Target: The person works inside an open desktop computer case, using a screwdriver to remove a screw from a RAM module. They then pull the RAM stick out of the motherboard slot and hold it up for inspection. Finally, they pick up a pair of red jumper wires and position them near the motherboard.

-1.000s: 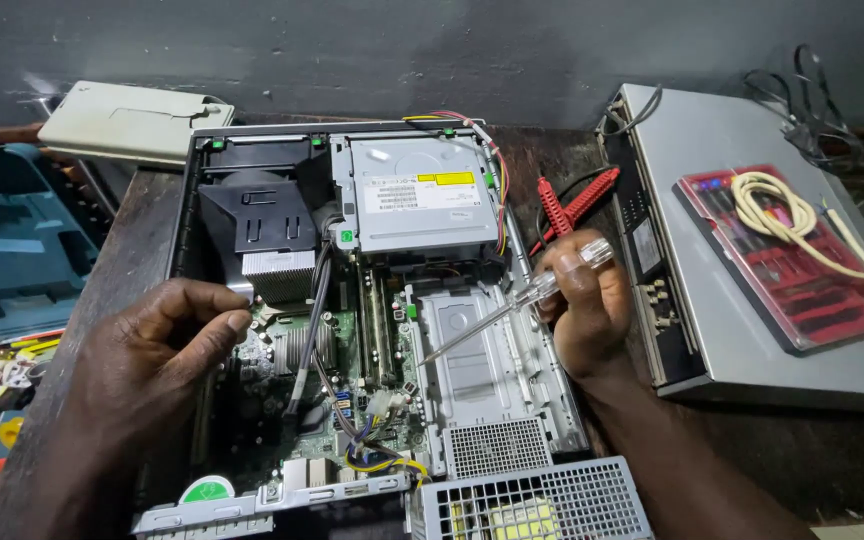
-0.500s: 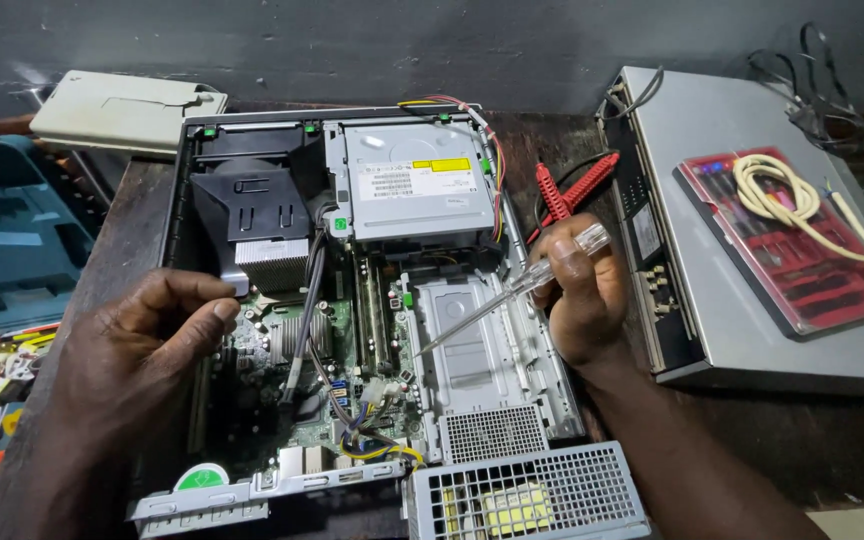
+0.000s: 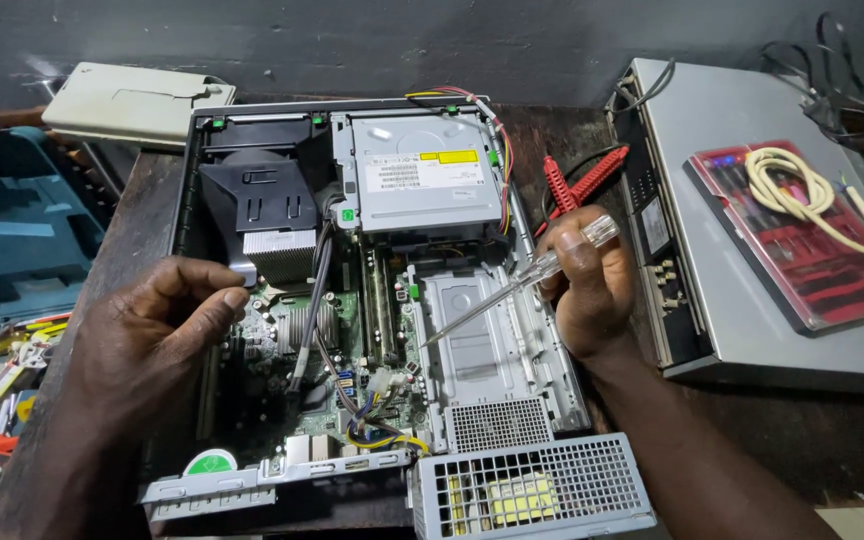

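My right hand (image 3: 587, 290) fingers grasp a clear screwdriver (image 3: 522, 280), its tip over the metal drive tray (image 3: 487, 350) inside the open computer case (image 3: 184, 230). My left hand (image 3: 157, 325) fingers pinch together beside the black fan shroud (image 3: 257, 200).

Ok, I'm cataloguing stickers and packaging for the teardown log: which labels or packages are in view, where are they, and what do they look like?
Drive label: white rectangle on the grey optical drive, top centre of the open computer case.
Yellow sticker: narrow strip just above the white label.
Round sticker: green and white, on the case's front edge, bottom left.
Tool case: flat red clear-lidded box with a coiled cream cable, on the silver unit at right.
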